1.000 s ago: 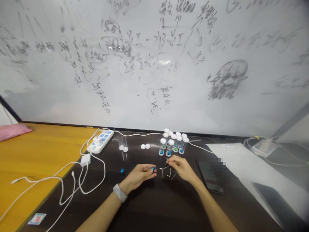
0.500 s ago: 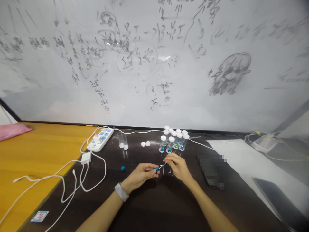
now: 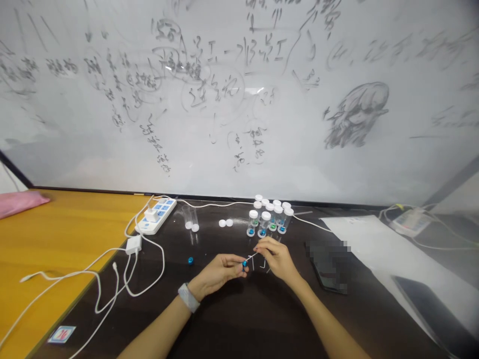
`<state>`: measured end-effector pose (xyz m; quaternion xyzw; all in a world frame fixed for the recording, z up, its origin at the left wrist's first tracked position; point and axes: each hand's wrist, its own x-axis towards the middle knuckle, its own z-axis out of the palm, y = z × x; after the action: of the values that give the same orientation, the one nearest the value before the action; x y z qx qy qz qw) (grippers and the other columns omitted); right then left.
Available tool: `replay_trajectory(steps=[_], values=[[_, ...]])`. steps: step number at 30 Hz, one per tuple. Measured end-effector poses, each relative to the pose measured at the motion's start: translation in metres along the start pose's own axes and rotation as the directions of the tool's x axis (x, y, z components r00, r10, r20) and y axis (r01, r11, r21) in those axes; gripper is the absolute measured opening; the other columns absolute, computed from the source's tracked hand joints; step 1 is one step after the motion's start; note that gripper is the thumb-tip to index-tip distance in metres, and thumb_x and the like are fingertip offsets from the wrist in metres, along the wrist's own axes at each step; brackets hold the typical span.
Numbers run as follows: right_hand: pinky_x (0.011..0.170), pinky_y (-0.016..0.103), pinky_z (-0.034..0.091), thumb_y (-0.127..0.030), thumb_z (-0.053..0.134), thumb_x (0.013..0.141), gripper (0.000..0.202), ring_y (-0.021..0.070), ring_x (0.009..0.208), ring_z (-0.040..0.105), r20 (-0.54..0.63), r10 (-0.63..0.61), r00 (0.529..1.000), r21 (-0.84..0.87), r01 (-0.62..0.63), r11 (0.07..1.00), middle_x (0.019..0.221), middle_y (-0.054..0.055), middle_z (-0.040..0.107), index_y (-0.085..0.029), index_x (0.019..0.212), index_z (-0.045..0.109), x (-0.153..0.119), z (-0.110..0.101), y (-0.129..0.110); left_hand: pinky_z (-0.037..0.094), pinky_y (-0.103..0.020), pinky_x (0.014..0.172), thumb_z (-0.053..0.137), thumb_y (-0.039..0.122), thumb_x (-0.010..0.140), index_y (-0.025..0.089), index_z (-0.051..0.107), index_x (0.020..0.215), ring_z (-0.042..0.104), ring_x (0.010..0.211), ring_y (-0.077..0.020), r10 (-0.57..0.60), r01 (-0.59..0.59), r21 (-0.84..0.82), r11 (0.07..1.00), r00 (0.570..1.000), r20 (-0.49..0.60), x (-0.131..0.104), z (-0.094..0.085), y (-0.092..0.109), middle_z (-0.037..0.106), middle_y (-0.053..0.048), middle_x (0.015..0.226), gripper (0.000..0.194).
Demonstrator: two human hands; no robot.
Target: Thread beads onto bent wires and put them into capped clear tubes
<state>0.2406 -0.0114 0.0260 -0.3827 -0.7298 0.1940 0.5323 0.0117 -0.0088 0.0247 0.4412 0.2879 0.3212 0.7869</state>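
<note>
Pinched in the fingertips of my left hand (image 3: 223, 269) is a small shiny blue metal piece (image 3: 244, 264), roundish in shape. My right hand (image 3: 275, 254) grips a thin silvery hex key (image 3: 252, 256), whose far end meets the blue piece. The end inside my right fingers is hidden. Just under the hands, a few thin L-shaped metal keys (image 3: 263, 264) lie on the dark table. A second blue metal piece (image 3: 190, 261) rests on the table left of my left hand.
Several clear tubes with white caps (image 3: 265, 216) stand behind the hands, with blue or green pieces inside. Two clear tubes (image 3: 192, 219) and two white caps (image 3: 225, 223) are further left. A power strip (image 3: 159, 217) with white cables lies left; a black phone (image 3: 327, 269) lies right.
The blue piece has tilted slightly in my left fingers and moved a little down and right. The hex key now slopes more steeply to it. My right hand has barely moved.
</note>
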Motion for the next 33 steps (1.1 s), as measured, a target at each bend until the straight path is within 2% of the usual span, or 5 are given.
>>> replay_trajectory(steps=[7, 13, 20, 28, 33], values=[[0.067, 0.029, 0.052, -0.026, 0.055, 0.099, 0.022, 0.0182, 0.076, 0.066, 0.065, -0.063, 0.996, -0.005, 0.063, 0.998, 0.085, 0.006, 0.068, -0.023, 0.089, 0.075, -0.001, -0.008, -0.002, 0.051, -0.03, 0.086, 0.089, 0.029, 0.069, 0.011, 0.077, 0.099, 0.069, 0.081, -0.0162, -0.002, 0.002, -0.006, 1.0, 1.0, 0.025, -0.001, 0.0, 0.0, 0.075, -0.01, 0.091, 0.037], [0.068, 0.029, 0.052, -0.027, 0.054, 0.1, 0.023, 0.018, 0.078, 0.065, 0.138, -0.101, 0.985, -0.033, 0.106, 0.994, 0.089, 0.006, 0.067, -0.024, 0.094, 0.075, -0.002, -0.015, -0.005, 0.052, -0.031, 0.084, 0.09, 0.027, 0.067, 0.013, 0.078, 0.097, 0.069, 0.081, -0.0174, 0.098, -0.099, 0.094, 0.991, 0.995, 0.015, 0.002, -0.002, -0.004, 0.075, -0.01, 0.093, 0.035], [0.073, 0.032, 0.055, -0.031, 0.058, 0.098, 0.019, 0.0203, 0.082, 0.067, 0.195, -0.047, 0.98, -0.029, 0.053, 0.998, 0.093, 0.007, 0.071, -0.026, 0.102, 0.077, 0.0, -0.01, -0.018, 0.052, -0.034, 0.087, 0.087, 0.033, 0.069, 0.015, 0.078, 0.094, 0.07, 0.084, -0.0211, 0.197, -0.183, 0.238, 0.954, 0.98, -0.037, 0.005, -0.002, -0.003, 0.077, -0.009, 0.09, 0.032], [0.072, 0.033, 0.056, -0.031, 0.058, 0.098, 0.02, 0.0207, 0.083, 0.068, 0.094, -0.032, 0.995, -0.032, 0.035, 0.999, 0.092, 0.006, 0.071, -0.027, 0.102, 0.078, 0.001, -0.013, -0.017, 0.054, -0.036, 0.087, 0.086, 0.036, 0.069, 0.015, 0.077, 0.093, 0.072, 0.086, -0.0231, 0.235, -0.205, 0.252, 0.946, 0.968, -0.093, 0.005, 0.001, -0.002, 0.077, -0.009, 0.09, 0.034], [0.072, 0.032, 0.056, -0.031, 0.055, 0.1, 0.023, 0.0203, 0.083, 0.068, 0.102, -0.048, 0.994, -0.056, 0.054, 0.997, 0.093, 0.006, 0.072, -0.028, 0.105, 0.077, 0.0, -0.011, -0.016, 0.054, -0.037, 0.088, 0.086, 0.035, 0.071, 0.014, 0.076, 0.094, 0.072, 0.087, -0.0232, 0.235, -0.209, 0.261, 0.943, 0.969, -0.076, 0.005, 0.002, -0.002, 0.077, -0.009, 0.089, 0.032]])
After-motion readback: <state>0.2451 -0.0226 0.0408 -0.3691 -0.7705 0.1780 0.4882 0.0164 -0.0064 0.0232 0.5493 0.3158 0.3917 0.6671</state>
